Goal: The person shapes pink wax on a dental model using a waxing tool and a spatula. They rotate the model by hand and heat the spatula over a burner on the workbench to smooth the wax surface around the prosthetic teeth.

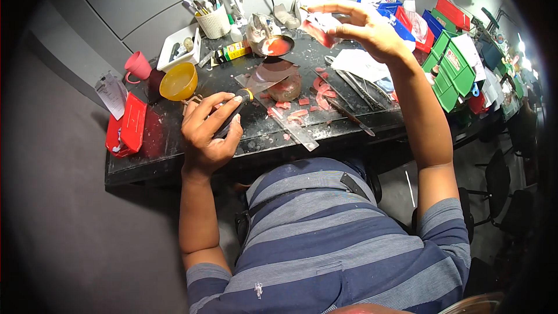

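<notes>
My left hand [210, 128] is closed round the dark handle of a spatula [243, 96] with a yellow ring. The wide grey blade seems to reach over a rounded, pinkish lump [285, 86], though the two partly overlap in view. Raised at the back right, my right hand [363, 28] grips a white and pinkish-red piece [319, 30] between thumb and fingers; its exact kind is unclear. Beyond the blade sits a dark round pan [286, 52] with red material in it. Pink wax-like scraps [323, 94] lie scattered right of the lump.
A metal ruler-like strip [296, 131] and a knife [351, 117] lie near the black table's front edge. At left stand a yellow bowl [179, 81], a pink mug [138, 65] and a red bin [129, 125]. Green bins [450, 72] line the right. A tool cup [214, 23] stands behind.
</notes>
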A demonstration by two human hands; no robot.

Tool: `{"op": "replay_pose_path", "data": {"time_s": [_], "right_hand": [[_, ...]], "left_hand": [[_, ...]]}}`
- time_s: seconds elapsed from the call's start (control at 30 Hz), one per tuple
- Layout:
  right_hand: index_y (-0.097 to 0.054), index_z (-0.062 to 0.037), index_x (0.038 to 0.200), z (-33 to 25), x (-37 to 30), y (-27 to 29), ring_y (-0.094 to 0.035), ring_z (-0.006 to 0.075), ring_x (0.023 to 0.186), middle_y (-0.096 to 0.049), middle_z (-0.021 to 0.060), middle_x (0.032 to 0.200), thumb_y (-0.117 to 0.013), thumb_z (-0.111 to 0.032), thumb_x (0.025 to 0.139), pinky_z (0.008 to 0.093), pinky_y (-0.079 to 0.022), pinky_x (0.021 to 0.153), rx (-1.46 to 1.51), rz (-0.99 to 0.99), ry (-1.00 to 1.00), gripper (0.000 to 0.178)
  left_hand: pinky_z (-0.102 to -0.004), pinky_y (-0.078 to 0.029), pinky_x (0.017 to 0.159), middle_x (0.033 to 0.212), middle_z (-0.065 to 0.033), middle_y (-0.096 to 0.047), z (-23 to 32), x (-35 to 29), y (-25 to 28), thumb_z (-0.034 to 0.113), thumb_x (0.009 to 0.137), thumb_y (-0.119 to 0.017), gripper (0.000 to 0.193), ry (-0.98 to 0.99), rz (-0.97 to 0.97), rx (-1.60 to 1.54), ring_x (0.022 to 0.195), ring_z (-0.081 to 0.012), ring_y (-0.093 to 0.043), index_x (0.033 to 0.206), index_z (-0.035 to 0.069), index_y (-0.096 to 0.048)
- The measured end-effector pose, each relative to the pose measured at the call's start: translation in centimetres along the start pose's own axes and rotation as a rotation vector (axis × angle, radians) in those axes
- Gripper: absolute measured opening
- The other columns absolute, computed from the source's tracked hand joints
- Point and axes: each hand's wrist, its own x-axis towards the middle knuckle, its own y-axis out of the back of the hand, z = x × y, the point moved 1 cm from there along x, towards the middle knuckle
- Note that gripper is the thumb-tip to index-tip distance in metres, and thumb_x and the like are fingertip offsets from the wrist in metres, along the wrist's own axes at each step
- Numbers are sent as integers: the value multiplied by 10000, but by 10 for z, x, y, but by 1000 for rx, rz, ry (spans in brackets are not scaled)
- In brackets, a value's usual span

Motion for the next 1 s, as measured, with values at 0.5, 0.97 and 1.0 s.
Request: {"op": "replay_pose_path", "data": {"time_s": [0.5,0.97,1.0], "right_hand": [[-646,-63,1395,-45,23,-9,-637,231,1266,-679,93,1365,-810,-209,941,415,-502,1095,-473,-252,60,505],[-659,-73,1367,-61,32,-19,-650,226,1250,-697,91,1340,-821,-168,906,412,-498,1110,-605,-236,121,498],[-661,-74,1369,-63,31,-19,-653,225,1248,-700,91,1337,-833,-181,895,411,-496,1109,-600,-240,126,515]], "left_hand": [[-376,-514,827,1085,-145,-752,0,0,-1,12,755,-739,335,-21,11,-10,892,-293,-665,1087,4,-785],[-369,-481,748,1082,-102,-752,1,-4,3,18,728,-752,376,-78,50,8,817,-247,-661,1100,60,-786],[-369,-481,748,1082,-102,-752,4,-5,6,18,728,-752,376,-81,51,7,817,-247,-661,1100,60,-786]]}}
